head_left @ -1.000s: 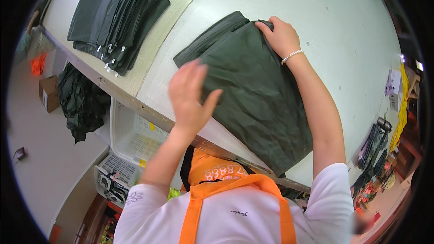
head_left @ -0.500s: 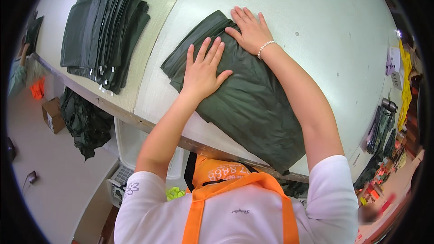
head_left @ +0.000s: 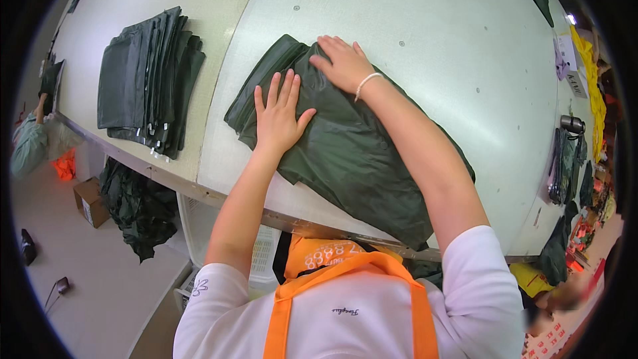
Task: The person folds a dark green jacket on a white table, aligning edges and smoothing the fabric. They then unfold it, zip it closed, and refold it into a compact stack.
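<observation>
Lying on the pale tabletop [head_left: 505, 126] in the head view, a creased, partly folded dark green cloth [head_left: 352, 153] is the point of reference. The left hand [head_left: 278, 123] rests palm down on the cloth's left part, beside the folded band, with fingers spread and nothing gripped. The right hand [head_left: 342, 66] lies flat near the cloth's far edge, fingers extended, likewise gripping nothing. One second earlier, the right fingers held that far edge and the left hand was blurred by motion; both palms now bear on the fabric, which suggests that handling the edge has given way to flattening the layers. Left of the cloth and well apart stands a stack of folded dark green pieces [head_left: 136, 86].
</observation>
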Demonstrator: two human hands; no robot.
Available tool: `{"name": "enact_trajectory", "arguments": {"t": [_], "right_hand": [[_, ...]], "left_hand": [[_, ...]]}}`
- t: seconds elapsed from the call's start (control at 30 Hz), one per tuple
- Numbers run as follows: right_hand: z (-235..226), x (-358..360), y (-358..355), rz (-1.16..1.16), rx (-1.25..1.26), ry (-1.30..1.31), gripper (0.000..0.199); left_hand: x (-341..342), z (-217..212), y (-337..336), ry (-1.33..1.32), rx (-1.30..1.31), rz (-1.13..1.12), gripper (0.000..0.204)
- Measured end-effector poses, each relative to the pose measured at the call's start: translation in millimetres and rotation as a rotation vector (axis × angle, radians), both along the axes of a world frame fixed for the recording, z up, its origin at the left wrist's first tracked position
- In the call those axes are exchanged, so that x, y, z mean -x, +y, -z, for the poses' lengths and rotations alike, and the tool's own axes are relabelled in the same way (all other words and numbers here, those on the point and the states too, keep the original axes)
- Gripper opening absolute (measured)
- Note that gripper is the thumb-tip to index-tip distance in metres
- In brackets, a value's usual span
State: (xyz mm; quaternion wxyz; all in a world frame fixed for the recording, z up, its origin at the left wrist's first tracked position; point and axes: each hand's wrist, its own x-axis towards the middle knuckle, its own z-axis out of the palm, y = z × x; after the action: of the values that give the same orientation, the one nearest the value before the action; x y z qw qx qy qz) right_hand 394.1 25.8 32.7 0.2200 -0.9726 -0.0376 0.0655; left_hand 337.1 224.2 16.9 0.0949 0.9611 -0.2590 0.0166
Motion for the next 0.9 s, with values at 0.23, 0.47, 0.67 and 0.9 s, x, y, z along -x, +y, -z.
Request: {"name": "enact_trajectory", "arguments": {"t": [0.23, 0.47, 0.67, 0.9], "right_hand": [[-63, 163, -154, 0.483, -0.274, -0.223, 0.036], [-84, 186, -133, 0.4, -0.388, 0.026, 0.036], [-56, 289, -186, 0.72, -0.088, -0.352, 0.055], [-1, 413, -135, 1.142, -1.029, 0.059, 0.078]], "left_hand": [[-2, -33, -9, -0.029, 0.201, 0.017, 0.073], [-41, -41, -75, -0.165, 0.113, 0.178, 0.061], [-63, -13, -66, -0.194, 0.049, 0.089, 0.063], [120, -86, -119, 0.201, 0.308, 0.403, 0.063]]}}
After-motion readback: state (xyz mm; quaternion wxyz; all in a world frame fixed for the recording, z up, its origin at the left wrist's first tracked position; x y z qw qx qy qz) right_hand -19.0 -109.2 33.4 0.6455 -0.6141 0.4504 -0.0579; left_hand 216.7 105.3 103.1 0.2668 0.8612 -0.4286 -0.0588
